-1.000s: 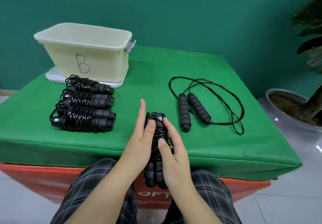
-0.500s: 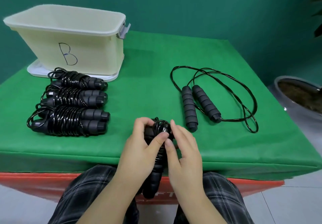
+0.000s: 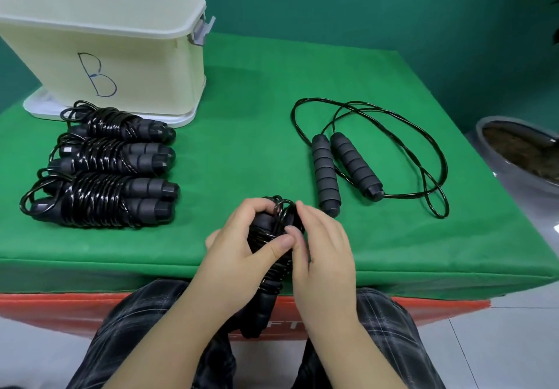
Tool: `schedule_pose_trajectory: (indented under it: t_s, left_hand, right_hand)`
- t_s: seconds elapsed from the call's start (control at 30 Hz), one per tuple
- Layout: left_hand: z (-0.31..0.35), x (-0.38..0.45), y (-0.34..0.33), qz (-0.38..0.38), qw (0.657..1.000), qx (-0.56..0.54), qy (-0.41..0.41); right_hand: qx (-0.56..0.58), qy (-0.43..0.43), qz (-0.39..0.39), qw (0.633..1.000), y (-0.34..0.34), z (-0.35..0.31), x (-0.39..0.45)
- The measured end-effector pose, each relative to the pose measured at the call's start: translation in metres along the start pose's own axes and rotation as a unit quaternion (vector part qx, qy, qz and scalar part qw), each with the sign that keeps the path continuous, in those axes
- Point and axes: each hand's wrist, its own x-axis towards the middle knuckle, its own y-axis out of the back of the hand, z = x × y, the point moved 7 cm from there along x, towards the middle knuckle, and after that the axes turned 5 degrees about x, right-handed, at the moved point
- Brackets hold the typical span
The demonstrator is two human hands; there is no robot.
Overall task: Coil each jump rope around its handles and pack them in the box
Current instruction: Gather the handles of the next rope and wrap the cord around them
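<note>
Head view step: my left hand grips the wound rope bundle at the worktop front edge; right hand pinches its end loop.
Next: probably tuck the end, then coil the loose rope.
Done: three bundles beside box, none visibly packed.
Room: green cloth, teal wall, planter right.

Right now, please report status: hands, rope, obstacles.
Left hand and right hand grip black coiled jump rope. Cream plastic box not blocked. Nothing in the way.
</note>
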Motion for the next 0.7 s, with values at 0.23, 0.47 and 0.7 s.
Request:
schedule_pose_trajectory:
  t_s: [0.23, 0.47, 0.7]
  left_hand:
    - [-0.002, 0.001, 0.002, 0.056, 0.997, -0.055, 0.013]
    - [-0.008, -0.003, 0.001, 0.088, 0.992, -0.088, 0.025]
    - [0.006, -0.008, 0.002, 0.118, 0.992, 0.018, -0.035]
  right_hand:
    - [0.022, 0.010, 0.021, 0.999, 0.003, 0.001, -0.002]
    - [0.022, -0.022, 0.000, 1.000, 0.003, 0.000, 0.000]
    - [0.093, -0.099, -0.086, 0.987, -0.002, 0.010, 0.009]
